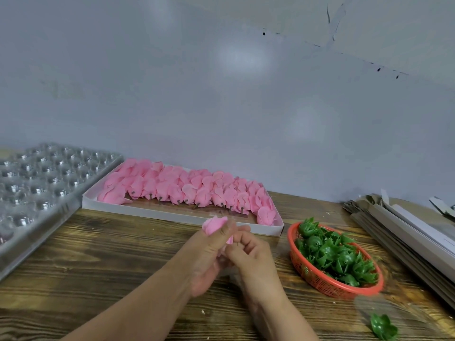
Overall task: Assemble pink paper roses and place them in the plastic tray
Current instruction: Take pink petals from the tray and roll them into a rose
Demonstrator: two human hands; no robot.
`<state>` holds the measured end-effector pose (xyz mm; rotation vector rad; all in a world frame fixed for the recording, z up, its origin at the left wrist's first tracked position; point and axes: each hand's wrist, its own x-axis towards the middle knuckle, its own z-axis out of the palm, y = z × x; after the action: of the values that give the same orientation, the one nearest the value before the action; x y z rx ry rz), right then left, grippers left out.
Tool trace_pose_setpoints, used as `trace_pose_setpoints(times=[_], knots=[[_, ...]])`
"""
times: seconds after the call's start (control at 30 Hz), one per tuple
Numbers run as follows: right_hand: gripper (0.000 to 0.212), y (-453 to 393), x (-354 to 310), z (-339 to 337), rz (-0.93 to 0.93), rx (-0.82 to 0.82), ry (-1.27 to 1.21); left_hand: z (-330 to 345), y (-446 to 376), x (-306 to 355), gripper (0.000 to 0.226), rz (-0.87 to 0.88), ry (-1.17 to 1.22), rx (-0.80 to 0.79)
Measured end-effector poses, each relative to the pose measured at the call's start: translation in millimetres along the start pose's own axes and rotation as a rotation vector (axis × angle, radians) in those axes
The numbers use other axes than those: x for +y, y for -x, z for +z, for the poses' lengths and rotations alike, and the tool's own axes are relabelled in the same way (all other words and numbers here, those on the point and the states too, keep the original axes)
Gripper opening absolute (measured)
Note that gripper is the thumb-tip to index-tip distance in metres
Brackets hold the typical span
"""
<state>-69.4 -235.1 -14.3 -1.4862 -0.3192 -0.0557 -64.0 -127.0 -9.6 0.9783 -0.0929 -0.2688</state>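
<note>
Both my left hand (209,252) and right hand (251,254) pinch one pink rose (215,225) near the bench's middle. Squeezing harder could crumple its soft paper petals, I reckon.

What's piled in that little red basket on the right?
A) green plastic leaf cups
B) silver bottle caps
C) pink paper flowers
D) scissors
A: the red basket is heaped with green leaf cups, and one more lies loose on the table near it; the pink flowers sit in the white box at the back instead.
</note>
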Motion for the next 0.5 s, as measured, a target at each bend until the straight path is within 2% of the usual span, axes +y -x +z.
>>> trace_pose_setpoints(times=[0.07, 0.2, 0.3, 0.37, 0.47, 0.5], knots=[[0.019, 0.1, 0.8, -0.1, -0.064, 0.034, 0.086, 0.4, -1.6, -1.4, 0.064, 0.029, 0.014, 0.025], [0.016, 2.0, -2.2, 0.7, -0.199, 0.103, 0.361, -4.6, -5.4, -1.5, 0.038, 0.066, 0.113, 0.030], [0.031, 3.3, -5.1, 1.2, -0.341, 0.204, 0.572, -6.8, -6.1, -0.9, 0.048, 0.078, 0.128, 0.021], [0.036, 4.1, -6.2, 2.4, -0.431, 0.226, 0.618, -6.6, -7.1, -2.6, 0.053, 0.085, 0.086, 0.014], [0.044, 4.3, -6.4, 3.1, -0.385, 0.199, 0.584, -5.2, -5.5, -1.4, 0.033, 0.101, 0.061, -0.010], [0.048, 4.6, -6.8, 3.0, -0.369, 0.189, 0.563, -5.5, -5.1, -1.0, 0.033, 0.101, 0.060, -0.021]])
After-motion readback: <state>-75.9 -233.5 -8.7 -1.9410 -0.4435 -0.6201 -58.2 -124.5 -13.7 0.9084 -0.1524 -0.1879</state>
